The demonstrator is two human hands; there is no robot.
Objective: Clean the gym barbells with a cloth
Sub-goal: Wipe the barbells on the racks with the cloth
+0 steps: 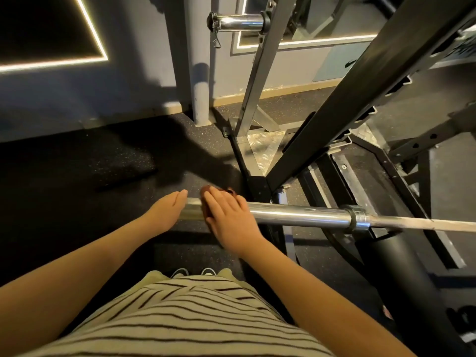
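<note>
Striped shirt (180,318), left hand (167,210) flat at barbell (296,217) end, right hand (229,217) flat on cloth (205,211), rack (334,112) beyond

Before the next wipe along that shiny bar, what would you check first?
1. Cloth sits between right hand and bar: ok, it peeks out beside the fingers.
2. Left hand steadies the bar's end: ok, straight fingers against it.
3. Way along to the collar is free: ok.
4. Bar firmly seated: cannot tell, its support is not plainly shown.
5. Cloth clean enough: cannot tell, mostly covered.
</note>
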